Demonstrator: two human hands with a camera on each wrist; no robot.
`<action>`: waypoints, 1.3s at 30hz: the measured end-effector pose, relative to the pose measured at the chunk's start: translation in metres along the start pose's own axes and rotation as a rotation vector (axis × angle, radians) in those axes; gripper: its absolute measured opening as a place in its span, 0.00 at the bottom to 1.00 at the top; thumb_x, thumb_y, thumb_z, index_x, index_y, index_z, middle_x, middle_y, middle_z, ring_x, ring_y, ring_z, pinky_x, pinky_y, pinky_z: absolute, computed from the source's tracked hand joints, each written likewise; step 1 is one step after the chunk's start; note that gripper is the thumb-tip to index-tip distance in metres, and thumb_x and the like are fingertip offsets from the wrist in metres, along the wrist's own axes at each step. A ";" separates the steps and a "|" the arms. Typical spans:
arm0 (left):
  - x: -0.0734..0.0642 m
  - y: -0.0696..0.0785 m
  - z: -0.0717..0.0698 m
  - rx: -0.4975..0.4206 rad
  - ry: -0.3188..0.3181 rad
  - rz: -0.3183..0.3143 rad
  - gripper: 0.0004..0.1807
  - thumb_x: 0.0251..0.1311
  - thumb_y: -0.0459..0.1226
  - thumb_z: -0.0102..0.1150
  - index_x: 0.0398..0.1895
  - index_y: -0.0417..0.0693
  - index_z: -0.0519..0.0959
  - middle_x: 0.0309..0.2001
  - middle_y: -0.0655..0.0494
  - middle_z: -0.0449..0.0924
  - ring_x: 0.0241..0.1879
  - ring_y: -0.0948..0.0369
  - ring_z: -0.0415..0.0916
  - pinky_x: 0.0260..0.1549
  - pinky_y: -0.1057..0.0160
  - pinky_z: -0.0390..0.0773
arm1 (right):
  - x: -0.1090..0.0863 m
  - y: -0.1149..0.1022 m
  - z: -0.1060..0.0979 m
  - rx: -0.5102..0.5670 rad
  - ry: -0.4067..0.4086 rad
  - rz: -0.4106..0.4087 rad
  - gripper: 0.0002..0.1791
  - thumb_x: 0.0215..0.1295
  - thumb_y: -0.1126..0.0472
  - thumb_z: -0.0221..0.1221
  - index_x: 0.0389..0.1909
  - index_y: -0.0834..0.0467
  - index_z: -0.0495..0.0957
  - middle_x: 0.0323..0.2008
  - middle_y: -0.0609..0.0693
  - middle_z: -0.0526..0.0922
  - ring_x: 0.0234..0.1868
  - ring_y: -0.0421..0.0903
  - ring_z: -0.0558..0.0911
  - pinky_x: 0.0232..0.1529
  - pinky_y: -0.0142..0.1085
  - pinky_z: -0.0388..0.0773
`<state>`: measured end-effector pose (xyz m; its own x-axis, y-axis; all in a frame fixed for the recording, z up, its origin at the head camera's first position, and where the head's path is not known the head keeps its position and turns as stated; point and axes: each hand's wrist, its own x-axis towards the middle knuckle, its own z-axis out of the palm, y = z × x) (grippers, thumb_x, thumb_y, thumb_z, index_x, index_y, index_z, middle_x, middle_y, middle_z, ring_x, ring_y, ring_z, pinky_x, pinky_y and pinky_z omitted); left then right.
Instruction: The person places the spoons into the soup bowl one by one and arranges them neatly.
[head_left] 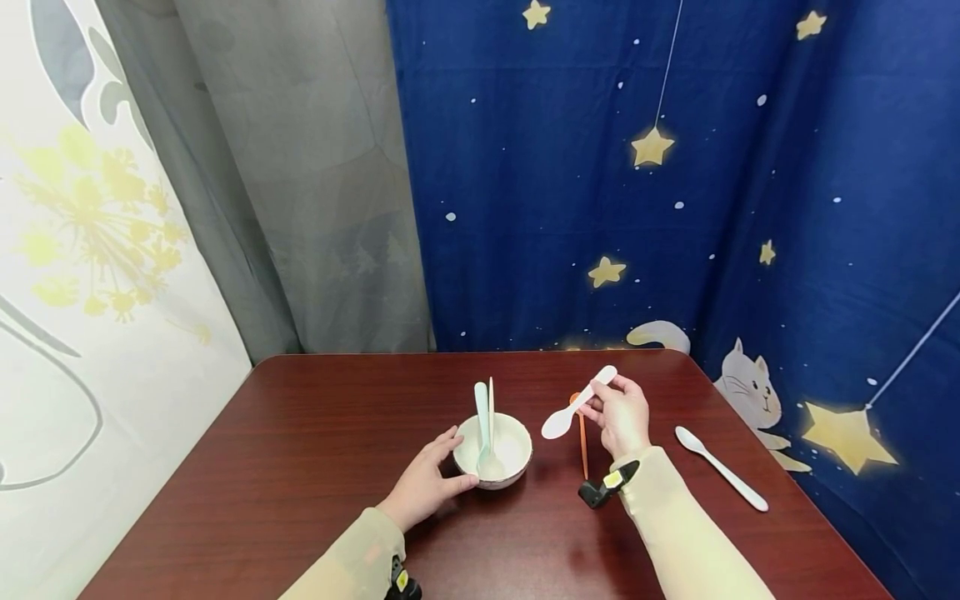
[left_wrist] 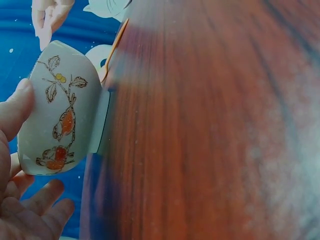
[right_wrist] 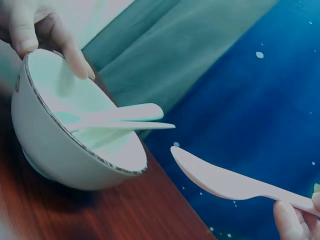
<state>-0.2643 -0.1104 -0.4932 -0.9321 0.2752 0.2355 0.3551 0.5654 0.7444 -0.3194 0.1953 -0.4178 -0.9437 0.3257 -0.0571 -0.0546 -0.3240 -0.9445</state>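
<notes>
A white bowl [head_left: 517,443] stands on the table, and my left hand [head_left: 423,482] grips its left side, thumb at the near rim. Painted branches with orange fruit decorate the bowl's outer wall [left_wrist: 65,112] in the left wrist view. Inside lean a mint-green spoon [head_left: 482,408] and a cream-coloured utensil [head_left: 491,404] with a thin handle, their handles sticking up past the rim. To the right of the bowl, my right hand [head_left: 627,417] pinches a pale pink spoon [head_left: 582,402] by its handle. That spoon is held above the table, its scoop pointing toward the bowl.
An orange utensil [head_left: 583,446] lies on the dark red-brown table [head_left: 337,433], partly hidden behind the right hand and pink spoon. Farther right lies a white spoon [head_left: 722,468], near the table's right edge. Grey and blue star-patterned curtains [head_left: 540,183] hang behind the table.
</notes>
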 end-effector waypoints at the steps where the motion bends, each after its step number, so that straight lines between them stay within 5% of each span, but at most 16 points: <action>1: 0.000 0.000 0.000 -0.002 0.000 0.000 0.44 0.49 0.55 0.70 0.65 0.39 0.70 0.71 0.46 0.60 0.70 0.49 0.57 0.64 0.46 0.61 | -0.001 0.000 0.002 -0.001 -0.001 0.002 0.24 0.66 0.70 0.55 0.61 0.67 0.62 0.29 0.52 0.77 0.25 0.42 0.81 0.31 0.39 0.83; 39: 0.000 0.000 0.000 -0.009 0.006 0.000 0.44 0.48 0.54 0.71 0.65 0.40 0.70 0.71 0.48 0.61 0.70 0.50 0.56 0.64 0.46 0.61 | -0.020 0.046 0.068 -0.231 -0.223 -0.007 0.22 0.63 0.70 0.59 0.58 0.65 0.66 0.33 0.58 0.77 0.26 0.46 0.78 0.28 0.41 0.83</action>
<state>-0.2640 -0.1105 -0.4931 -0.9325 0.2704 0.2394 0.3544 0.5587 0.7498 -0.3250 0.1132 -0.4378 -0.9932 0.1165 -0.0027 -0.0095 -0.1036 -0.9946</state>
